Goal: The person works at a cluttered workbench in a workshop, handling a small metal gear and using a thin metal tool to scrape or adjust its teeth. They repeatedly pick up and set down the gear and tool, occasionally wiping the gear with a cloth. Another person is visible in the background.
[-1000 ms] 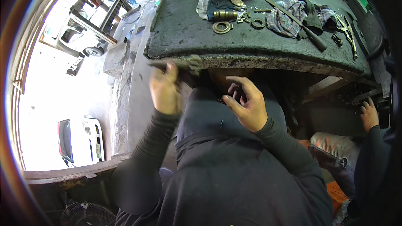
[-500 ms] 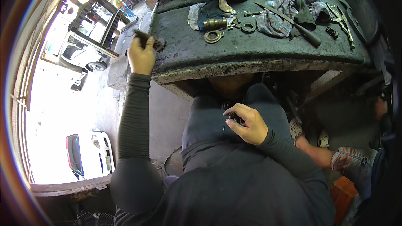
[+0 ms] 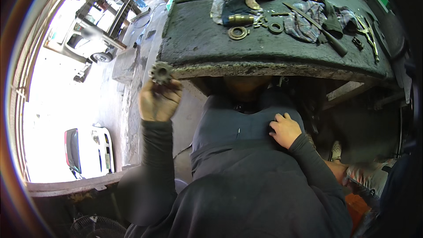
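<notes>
A toothed metal gear [image 3: 161, 72] with a round hole through its middle is held up by my left hand [image 3: 159, 102], its fingers gripping it from below. The gear is beside the front left corner of the workbench [image 3: 198, 48]. My right hand [image 3: 286, 133] rests on my right thigh with its fingers curled; whatever they hold, if anything, is hidden. Between my thighs a small thin light-coloured piece [image 3: 239, 132] lies on the dark cloth.
On the bench are a metal ring [image 3: 238, 32], a brass-coloured cylinder [image 3: 241, 20], a dark ring [image 3: 276, 27], a checked rag [image 3: 304, 28], a long file [image 3: 337, 46] and pliers [image 3: 368, 33]. Another person's leg [image 3: 368, 178] is close on my right. A fan [image 3: 98, 227] stands at lower left.
My left hand has come back from above the bench's left edge toward me, turning the gear so its holed face shows. My right hand has moved right and down onto my thigh.
</notes>
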`<state>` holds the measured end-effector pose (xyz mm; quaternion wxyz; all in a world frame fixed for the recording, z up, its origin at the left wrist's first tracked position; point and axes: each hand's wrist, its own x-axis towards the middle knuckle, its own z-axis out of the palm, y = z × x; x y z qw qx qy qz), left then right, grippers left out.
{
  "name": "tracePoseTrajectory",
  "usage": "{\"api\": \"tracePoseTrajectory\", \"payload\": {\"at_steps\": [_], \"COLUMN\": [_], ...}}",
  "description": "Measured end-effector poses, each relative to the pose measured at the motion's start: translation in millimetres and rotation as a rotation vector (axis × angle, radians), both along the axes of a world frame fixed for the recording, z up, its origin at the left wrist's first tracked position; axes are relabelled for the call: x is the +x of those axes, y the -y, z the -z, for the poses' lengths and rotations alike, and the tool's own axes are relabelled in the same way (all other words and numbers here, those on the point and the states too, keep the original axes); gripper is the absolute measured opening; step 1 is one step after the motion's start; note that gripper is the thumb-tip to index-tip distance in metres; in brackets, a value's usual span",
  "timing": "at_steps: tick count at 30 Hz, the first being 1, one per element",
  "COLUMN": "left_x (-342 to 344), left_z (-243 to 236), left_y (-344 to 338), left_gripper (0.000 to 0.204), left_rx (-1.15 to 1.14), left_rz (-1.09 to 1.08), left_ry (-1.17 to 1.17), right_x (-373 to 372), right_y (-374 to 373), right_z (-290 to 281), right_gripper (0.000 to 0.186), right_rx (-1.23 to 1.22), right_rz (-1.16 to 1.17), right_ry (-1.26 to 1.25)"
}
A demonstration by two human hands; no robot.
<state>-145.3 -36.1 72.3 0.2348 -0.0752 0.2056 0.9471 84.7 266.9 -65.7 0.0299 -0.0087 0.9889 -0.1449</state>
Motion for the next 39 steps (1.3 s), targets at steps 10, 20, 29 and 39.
{"api": "tracePoseTrajectory", "payload": {"at_steps": [10,20,29,39], "left_x": [106.9,137.3,114.1,78.7], "left_z": [17.6,14.7,70.0,111.5], "left_y": [-9.8,21.3,55.8,84.5], "left_gripper": [0.035,0.024,0.034,0.036], "left_rx": [0.298,0.268,0.305,0.289], "left_rz": [0.266,0.381,0.323,0.177], "left_ry": [0.173,0.238,0.208,0.115], "right_x": [15.6,34.1,37.4,-35.5], "right_y": [13.8,43.7,66.9,31.7], "right_z": [10.3,-63.7,-79.0,-190.8], "right_gripper": [0.008,0.006,0.009,0.023], "right_rx": [-0.106,-0.079,-0.105,0.034], "right_rz": [0.080,-0.017,-0.130,-0.110], "right_ry": [-0.479,-0.371,-0.289,-0.229]}}
